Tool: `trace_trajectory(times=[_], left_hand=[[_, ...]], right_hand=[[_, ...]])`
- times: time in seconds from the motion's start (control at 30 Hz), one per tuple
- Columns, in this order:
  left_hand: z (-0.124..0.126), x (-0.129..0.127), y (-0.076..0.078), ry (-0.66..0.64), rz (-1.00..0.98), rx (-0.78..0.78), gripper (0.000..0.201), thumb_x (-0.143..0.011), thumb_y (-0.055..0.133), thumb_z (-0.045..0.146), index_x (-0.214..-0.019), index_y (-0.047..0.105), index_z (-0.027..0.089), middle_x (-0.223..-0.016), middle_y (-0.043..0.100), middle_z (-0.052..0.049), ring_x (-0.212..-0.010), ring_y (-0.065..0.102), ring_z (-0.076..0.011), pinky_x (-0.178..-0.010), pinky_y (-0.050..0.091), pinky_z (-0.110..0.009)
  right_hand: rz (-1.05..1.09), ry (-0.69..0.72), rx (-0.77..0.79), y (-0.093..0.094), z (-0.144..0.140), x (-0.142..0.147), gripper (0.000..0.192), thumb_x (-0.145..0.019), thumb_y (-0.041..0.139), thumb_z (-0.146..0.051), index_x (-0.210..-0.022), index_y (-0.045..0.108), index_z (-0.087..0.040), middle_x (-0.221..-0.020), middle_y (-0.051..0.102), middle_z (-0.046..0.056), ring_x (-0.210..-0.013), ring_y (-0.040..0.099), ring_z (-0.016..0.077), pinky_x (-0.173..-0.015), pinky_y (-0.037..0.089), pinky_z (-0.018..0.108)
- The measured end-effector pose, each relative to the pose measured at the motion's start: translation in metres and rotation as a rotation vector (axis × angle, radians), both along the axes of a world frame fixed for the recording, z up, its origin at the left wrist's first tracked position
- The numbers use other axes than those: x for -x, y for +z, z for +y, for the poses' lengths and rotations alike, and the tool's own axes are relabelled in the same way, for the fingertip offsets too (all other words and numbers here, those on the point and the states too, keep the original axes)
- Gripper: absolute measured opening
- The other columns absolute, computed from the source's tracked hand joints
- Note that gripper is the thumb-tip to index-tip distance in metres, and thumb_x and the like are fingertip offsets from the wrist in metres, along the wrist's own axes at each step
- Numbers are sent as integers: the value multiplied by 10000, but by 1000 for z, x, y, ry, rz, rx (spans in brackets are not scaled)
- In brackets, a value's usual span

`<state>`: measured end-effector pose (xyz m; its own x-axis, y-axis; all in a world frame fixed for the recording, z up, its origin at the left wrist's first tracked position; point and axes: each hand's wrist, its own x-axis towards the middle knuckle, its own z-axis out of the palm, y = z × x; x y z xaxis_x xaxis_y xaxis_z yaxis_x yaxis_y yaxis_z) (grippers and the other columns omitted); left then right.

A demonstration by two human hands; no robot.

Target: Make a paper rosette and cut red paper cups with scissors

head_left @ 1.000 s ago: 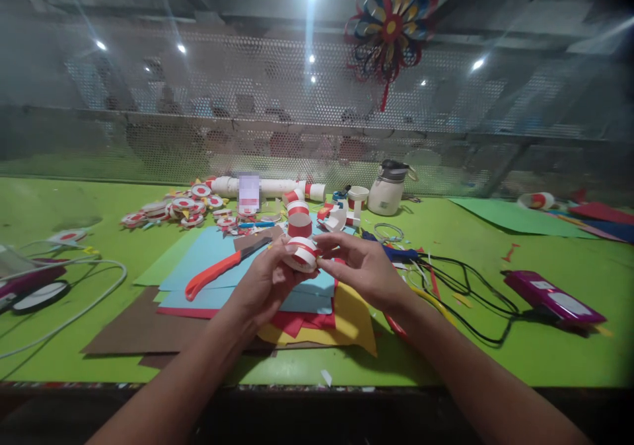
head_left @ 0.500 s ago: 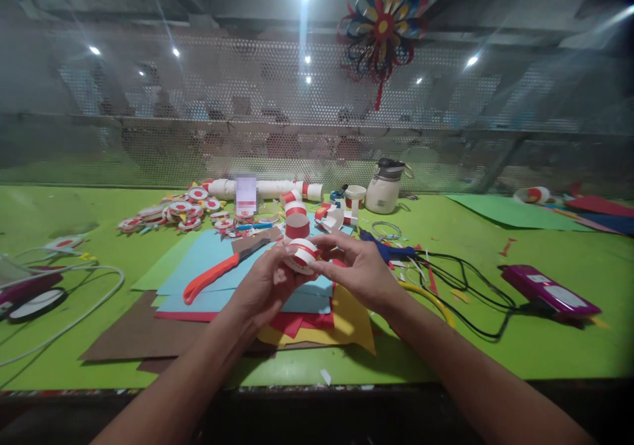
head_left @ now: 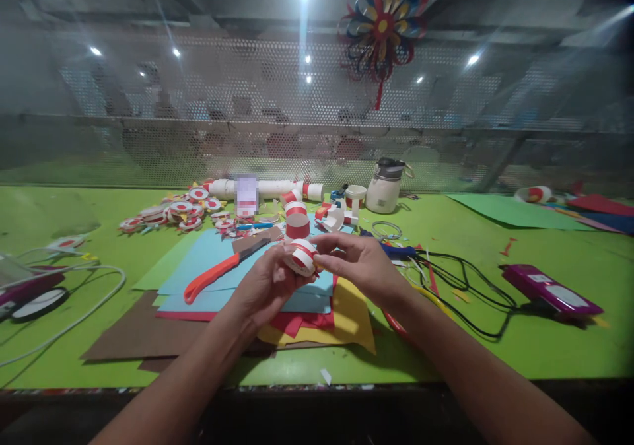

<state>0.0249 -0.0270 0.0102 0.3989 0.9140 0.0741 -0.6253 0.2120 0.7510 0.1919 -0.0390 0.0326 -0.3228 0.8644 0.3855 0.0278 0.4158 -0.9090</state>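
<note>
Red-and-white paper ring (head_left: 301, 257) between both hands' fingers (head_left: 331, 259); grip seemingly pinched

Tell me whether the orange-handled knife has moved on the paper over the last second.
No. The orange-handled knife lies as before on the blue paper, blade tip toward the brown sheet, left of both hands.

Both bare hands close on a small ring of rolled red-and-white paper strip (head_left: 301, 257), matt and smooth — the left hand (head_left: 265, 285) cups it, the right hand (head_left: 359, 265) pinches its edge. Beneath lie flat sheets of matt coloured paper (head_left: 208, 260) in blue, red, yellow and brown, on a smooth, matt bright green tabletop (head_left: 545, 346). Nearby — an orange plastic-handled knife (head_left: 212, 277) with a dull sheen, a glossy magenta plastic case (head_left: 552, 289), thin black rubbery cables (head_left: 470, 300) and a perforated metal mesh screen (head_left: 198, 102).
</note>
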Motion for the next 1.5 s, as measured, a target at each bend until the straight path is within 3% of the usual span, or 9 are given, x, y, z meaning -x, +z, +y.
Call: trace_trajectory(times=[0.23, 0.43, 0.57, 1.0, 1.5], left_hand=[[-1, 1, 1, 29, 27, 21, 158, -759, 558, 196, -825, 663, 99, -793, 678, -82, -698, 623, -173, -668, 525, -301], [0, 0, -1, 37, 33, 12, 107, -766, 575, 182, -817, 646, 120, -814, 661, -53, -710, 604, -143, -697, 521, -288], [-1, -1, -1, 32, 65, 9, 116, -769, 584, 196, -842, 631, 120, -831, 652, -58, -718, 601, -150, -699, 518, -298], [0, -2, -1, 51, 116, 17, 133, -777, 553, 196, -809, 646, 107, -793, 655, -69, -670, 598, -149, -634, 522, -286], [-1, -2, 0, 33, 142, 8, 161, -792, 582, 245, -842, 642, 104, -788, 660, -70, -665, 606, -146, -646, 520, -291]], right_hand=[[-17, 6, -18, 0, 1, -5, 219, -773, 625, -192, -992, 646, -190, -920, 669, 53, -845, 619, 173, -768, 499, 349], [-196, -169, -247, -1, -1, 1, 47, -798, 622, -207, -793, 630, -162, -809, 635, 45, -779, 586, 164, -748, 475, 339], [-232, -222, -336, -1, -2, 3, 108, -826, 580, -176, -719, 596, -165, -800, 619, 42, -773, 566, 158, -755, 452, 332], [-81, -157, -157, -4, 3, 3, 112, -796, 578, -220, -699, 567, -166, -755, 606, 36, -697, 548, 148, -692, 454, 325], [-53, -166, -109, -3, 1, 5, 140, -768, 598, -268, -681, 574, -161, -727, 607, 40, -688, 553, 155, -680, 460, 330]])
